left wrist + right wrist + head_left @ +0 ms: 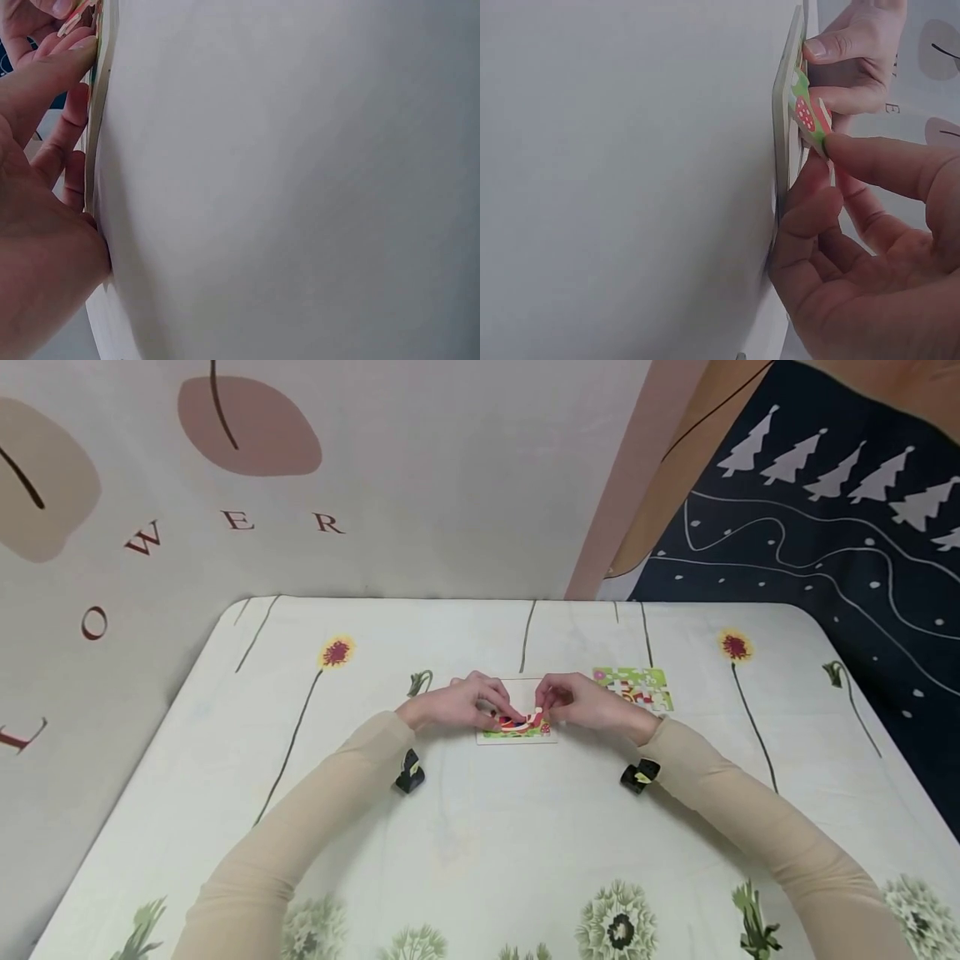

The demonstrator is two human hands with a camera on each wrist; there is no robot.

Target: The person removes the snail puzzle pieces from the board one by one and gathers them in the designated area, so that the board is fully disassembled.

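Observation:
A small jigsaw board (517,740) with a pale rim lies on the table, its lower part filled with colourful pieces. My right hand (588,702) pinches a puzzle piece (807,112) between thumb and fingers at the board's right side. Tilted up from the board, that piece shows a red mushroom with white dots on green. On the board's left side my left hand (472,700) touches the pieces with extended fingers. In the left wrist view, the left thumb (79,60) presses at the board's edge, while the other fingers lie along it.
Right behind my right hand lies a second jigsaw picture (637,681), green with red and white, partly covered by the wrist. A white cloth printed with flowers covers the table (480,827). A printed curtain (450,485) hangs beyond the back edge.

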